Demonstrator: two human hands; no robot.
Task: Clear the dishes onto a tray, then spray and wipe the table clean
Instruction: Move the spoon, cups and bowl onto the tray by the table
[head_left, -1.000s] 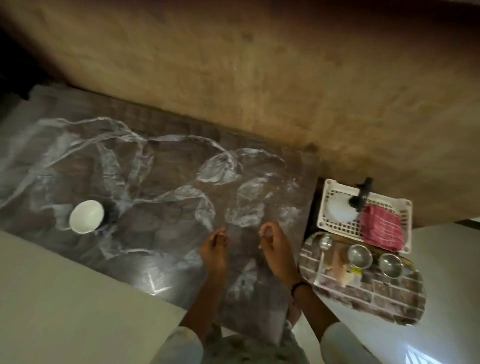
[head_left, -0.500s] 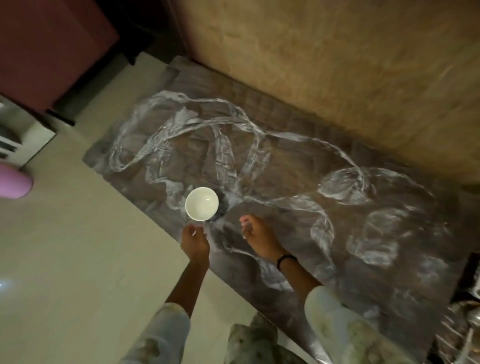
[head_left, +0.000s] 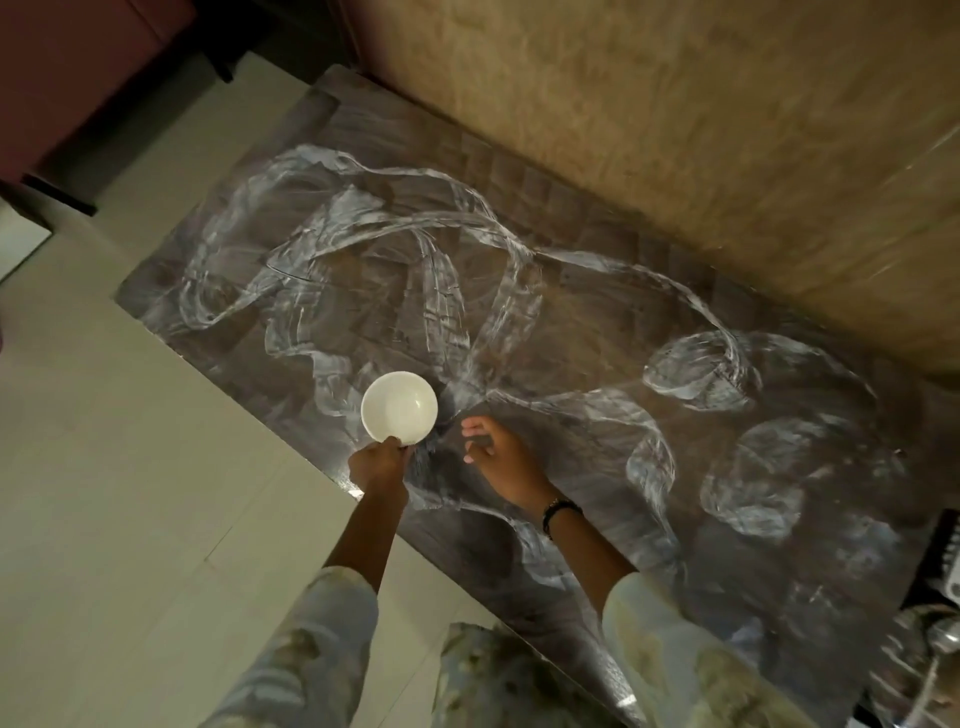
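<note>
Head view looks down on a dark table (head_left: 597, 322) streaked all over with white, swirling smears (head_left: 363, 249). A white bowl (head_left: 399, 407) stands upright near the table's near-left edge, and nothing can be seen inside it. The left hand (head_left: 378, 463) is at the bowl's near rim, with its fingertips (head_left: 390, 441) pinched on that rim; how firm the hold is cannot be told. The right hand (head_left: 500, 457) is just right of the bowl and apart from it, low over the tabletop, fingers loosely spread and curled with nothing in them. A dark bracelet (head_left: 560, 512) circles the right wrist, and both forearms come out of pale patterned sleeves (head_left: 670, 649). At the far right corner of the frame, beyond the table's end, part of a tray (head_left: 914, 670) with something shiny on it shows, too cut off to name. Pale floor tiles (head_left: 130, 493) lie to the left, and a brown wall (head_left: 675, 130) runs along the far side.
</note>
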